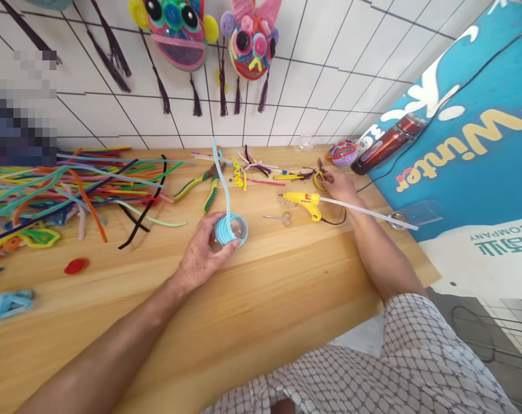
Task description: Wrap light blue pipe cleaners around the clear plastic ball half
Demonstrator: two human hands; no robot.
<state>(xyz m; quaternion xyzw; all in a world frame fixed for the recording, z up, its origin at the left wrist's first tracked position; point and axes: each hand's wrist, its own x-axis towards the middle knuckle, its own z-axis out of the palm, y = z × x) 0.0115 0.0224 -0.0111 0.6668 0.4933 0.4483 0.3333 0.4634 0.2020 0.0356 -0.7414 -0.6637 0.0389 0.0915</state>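
My left hand (204, 250) is wrapped round a small clear cup (240, 229) wound with light blue pipe cleaner. A loose end of the blue pipe cleaner (224, 181) sticks up from it toward the wall. At the back right, my right hand (340, 187) has its fingers on the yellow-handled scissors (319, 178), whose blades point away. A yellow glue gun (304, 202) lies between my hands, a long clear glue stick (368, 213) coming out of its rear. Small metal scissors (281, 218) rest just left of it.
Pliers (200, 185) with green and yellow handles lie behind the cup. Many coloured pipe cleaners (79, 190) are heaped at the left. A red disc (76, 265) and light blue triangular pieces (11, 303) sit nearer. A dark red flask (388, 144) leans by the blue board (463, 115).
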